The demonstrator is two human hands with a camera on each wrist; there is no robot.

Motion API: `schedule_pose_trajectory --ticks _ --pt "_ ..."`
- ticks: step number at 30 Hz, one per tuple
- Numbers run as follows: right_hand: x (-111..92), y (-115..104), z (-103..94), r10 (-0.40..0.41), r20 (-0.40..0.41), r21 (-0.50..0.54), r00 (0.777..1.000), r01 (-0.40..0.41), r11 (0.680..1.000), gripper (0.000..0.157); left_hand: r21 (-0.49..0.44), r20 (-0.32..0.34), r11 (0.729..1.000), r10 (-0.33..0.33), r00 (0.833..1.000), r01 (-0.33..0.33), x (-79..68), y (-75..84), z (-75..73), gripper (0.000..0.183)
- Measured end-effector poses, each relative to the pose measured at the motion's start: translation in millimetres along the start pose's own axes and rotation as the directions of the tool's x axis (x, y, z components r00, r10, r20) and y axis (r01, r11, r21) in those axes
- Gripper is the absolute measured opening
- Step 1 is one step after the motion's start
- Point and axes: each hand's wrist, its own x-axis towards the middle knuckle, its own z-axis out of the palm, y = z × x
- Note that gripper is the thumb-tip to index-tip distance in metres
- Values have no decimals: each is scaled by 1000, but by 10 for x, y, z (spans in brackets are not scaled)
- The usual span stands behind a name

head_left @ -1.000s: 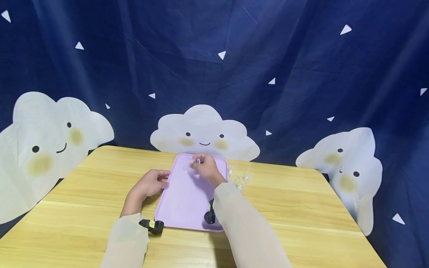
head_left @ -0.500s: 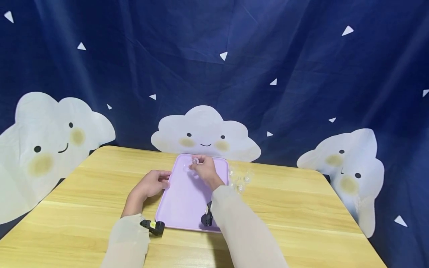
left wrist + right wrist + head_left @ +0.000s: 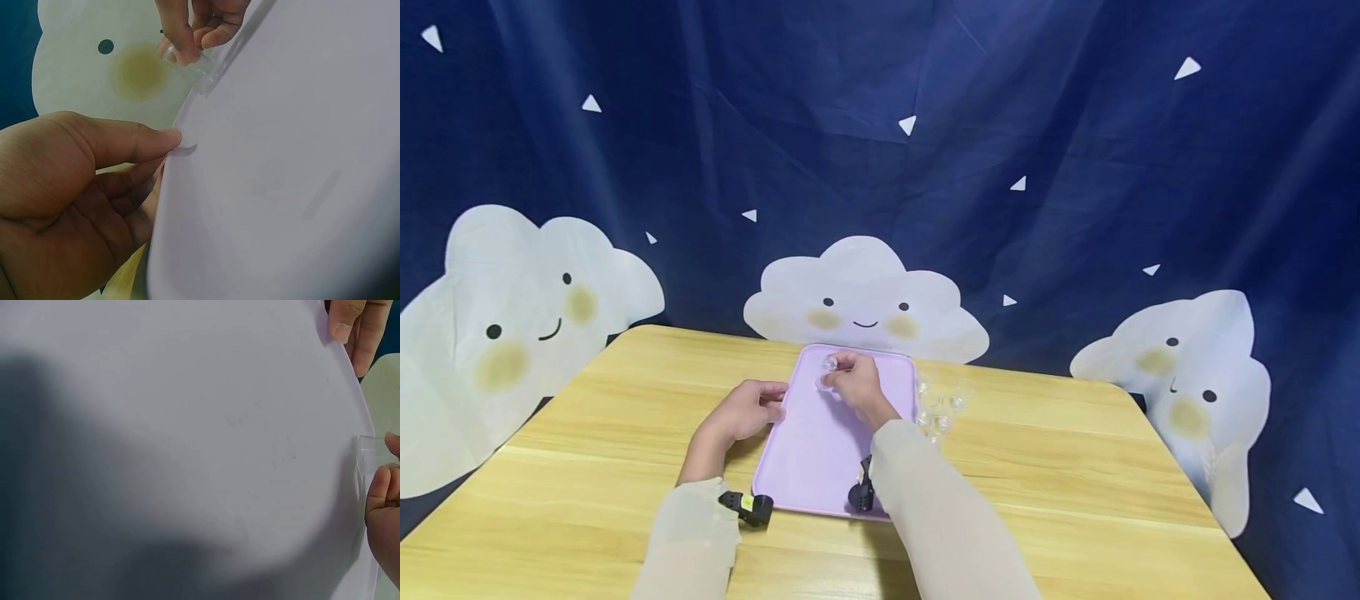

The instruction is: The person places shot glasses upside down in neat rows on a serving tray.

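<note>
A lilac tray (image 3: 808, 454) lies on the wooden table. My left hand (image 3: 745, 409) grips its left rim; the left wrist view shows the thumb (image 3: 140, 139) over the edge and the other fingers outside and below. Near the tray's far left corner, my right hand (image 3: 856, 383) pinches a small clear cup (image 3: 203, 74) between thumb and fingers. The cup's lower end (image 3: 364, 455) is at the tray surface, but whether it touches is hard to tell. Part of the cup is hidden behind the fingers.
Several more clear cups (image 3: 943, 422) stand close together on the table, just right of the tray. The wooden table (image 3: 1075, 467) reaches back to a dark blue curtain (image 3: 820, 125) with white clouds. A black wrist camera (image 3: 861, 492) hangs over the tray.
My right hand has shifted slightly with the cup, which now sits lower and further left relative to the tray. My left hand keeps its grip on the rim. The head view has turned slightly.
</note>
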Motion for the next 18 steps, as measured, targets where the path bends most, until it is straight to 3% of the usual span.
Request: schedule_pose_trajectory --ticks 18 --pt "-17 6 -8 -14 38 7 999 13 1000 32 -3 -7 1000 -10 1000 10 -3 10 13 46"
